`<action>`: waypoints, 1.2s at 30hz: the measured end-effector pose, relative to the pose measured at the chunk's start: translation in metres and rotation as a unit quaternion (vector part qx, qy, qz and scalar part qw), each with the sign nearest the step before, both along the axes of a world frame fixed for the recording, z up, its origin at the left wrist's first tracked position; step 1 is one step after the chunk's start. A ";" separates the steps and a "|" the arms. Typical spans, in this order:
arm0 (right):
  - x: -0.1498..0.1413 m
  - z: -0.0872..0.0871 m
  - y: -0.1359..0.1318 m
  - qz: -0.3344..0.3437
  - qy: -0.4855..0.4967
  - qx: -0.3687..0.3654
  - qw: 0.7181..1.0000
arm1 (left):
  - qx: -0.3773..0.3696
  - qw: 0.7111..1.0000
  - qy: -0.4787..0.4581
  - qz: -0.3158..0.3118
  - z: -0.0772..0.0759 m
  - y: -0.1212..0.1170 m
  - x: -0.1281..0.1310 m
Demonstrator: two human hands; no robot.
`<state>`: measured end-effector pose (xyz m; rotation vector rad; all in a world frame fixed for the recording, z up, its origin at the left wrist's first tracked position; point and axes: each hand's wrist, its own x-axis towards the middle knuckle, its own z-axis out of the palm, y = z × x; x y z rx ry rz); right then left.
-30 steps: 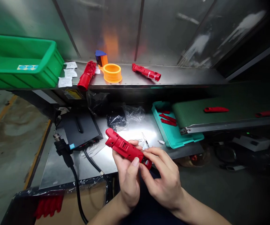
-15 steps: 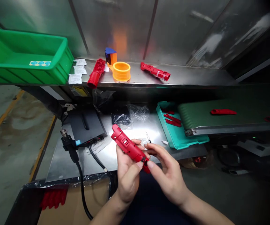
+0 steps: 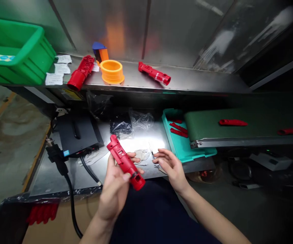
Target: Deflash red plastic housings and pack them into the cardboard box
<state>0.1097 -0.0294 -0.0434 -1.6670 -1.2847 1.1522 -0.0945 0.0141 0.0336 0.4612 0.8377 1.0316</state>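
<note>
1. Left hand [image 3: 113, 193] closes around a red plastic housing [image 3: 125, 163]: fingers curl beneath it and the thumb lies across its lower half, a firm one-handed hold.
2. Right hand [image 3: 170, 166] is open, fingers loosely spread and palm turned down. It touches nothing and sits well apart from the housing.
3. That housing is held tilted above a steel table [image 3: 146, 135], its narrow end pointing up and away and its wider end toward the person.
4. Just beyond the right fingertips lies a thin metal tool [image 3: 151, 152], beside a crumpled white cloth [image 3: 141, 155]. A teal tray [image 3: 164, 117] with red strips [image 3: 178, 133] sits near the right hand, at the end of a green conveyor belt [image 3: 212, 126].
5. With only one hand on it, the housing could slip if the thumb loosens, then strike the steel or drop off the table edge.
6. A careless reach by the right hand could catch the thin tool's tip or knock the tray, spilling its strips.
</note>
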 end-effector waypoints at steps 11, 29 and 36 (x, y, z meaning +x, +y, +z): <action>0.109 -0.131 -0.021 0.138 -0.121 -0.205 0.961 | -0.131 0.984 0.113 0.037 -0.014 -0.003 0.080; 0.143 0.030 0.028 0.335 0.167 -0.050 0.926 | -0.069 0.978 0.191 0.051 0.016 -0.015 0.133; 0.118 0.073 0.032 0.441 -0.315 0.207 0.815 | -0.065 0.980 0.184 0.048 0.015 -0.018 0.131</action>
